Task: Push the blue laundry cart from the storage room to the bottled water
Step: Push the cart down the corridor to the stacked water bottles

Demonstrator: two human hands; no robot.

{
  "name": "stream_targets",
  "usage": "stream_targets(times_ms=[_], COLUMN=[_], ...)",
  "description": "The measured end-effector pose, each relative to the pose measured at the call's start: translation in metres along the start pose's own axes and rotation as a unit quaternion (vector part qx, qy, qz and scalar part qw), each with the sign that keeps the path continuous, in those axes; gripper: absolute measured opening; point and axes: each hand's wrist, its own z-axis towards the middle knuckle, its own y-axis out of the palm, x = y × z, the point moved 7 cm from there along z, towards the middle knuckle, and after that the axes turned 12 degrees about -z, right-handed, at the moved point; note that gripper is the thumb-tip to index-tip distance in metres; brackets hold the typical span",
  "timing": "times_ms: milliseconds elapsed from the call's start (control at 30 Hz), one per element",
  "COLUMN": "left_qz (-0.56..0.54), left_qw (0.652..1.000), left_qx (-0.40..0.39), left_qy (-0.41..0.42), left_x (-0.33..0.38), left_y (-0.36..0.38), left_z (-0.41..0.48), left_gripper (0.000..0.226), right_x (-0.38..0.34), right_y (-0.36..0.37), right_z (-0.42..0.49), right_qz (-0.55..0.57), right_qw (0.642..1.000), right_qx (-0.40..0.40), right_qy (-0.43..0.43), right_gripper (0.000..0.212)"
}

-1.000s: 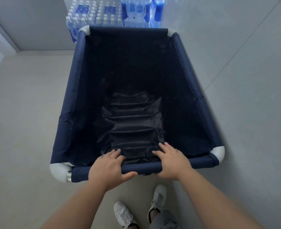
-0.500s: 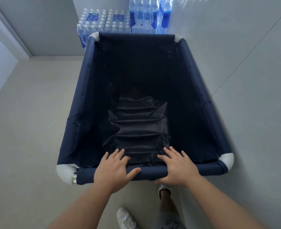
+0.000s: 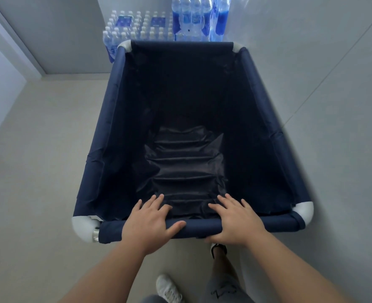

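The blue laundry cart (image 3: 113, 101) fills the middle of the view, a dark navy fabric bin on a frame with white corner joints, empty inside. My left hand (image 3: 150, 221) and my right hand (image 3: 235, 219) both rest over the cart's near top bar, fingers draped inside and thumbs around the bar. Packs of bottled water (image 3: 137, 27) stand on the floor against the wall, right behind the cart's far edge, with taller blue-labelled bottles (image 3: 198, 16) beside them.
A grey wall (image 3: 311, 62) runs close along the cart's right side. Light floor (image 3: 38, 171) lies open to the left, with a door frame (image 3: 17, 40) at the far left. My white shoes (image 3: 169, 289) show below the near bar.
The cart has rolled closer to the bottled water and my fingers have loosened on the bar. My view has lifted a little, and my feet have stepped forward.
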Motion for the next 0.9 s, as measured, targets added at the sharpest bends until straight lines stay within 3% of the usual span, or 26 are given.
stream_targets(times_ms=[900], left_qz=[0.013], left_qw=[1.0], left_qx=[0.022], left_qy=[0.014], left_x=[0.0026], left_y=[-0.0036], left_z=[-0.0026], left_gripper=[0.101], right_x=[-0.0004], right_y=[-0.004], right_z=[-0.0005], right_qz=[-0.005], right_qw=[1.0], right_qx=[0.026], right_qy=[0.003], right_gripper=[0.115])
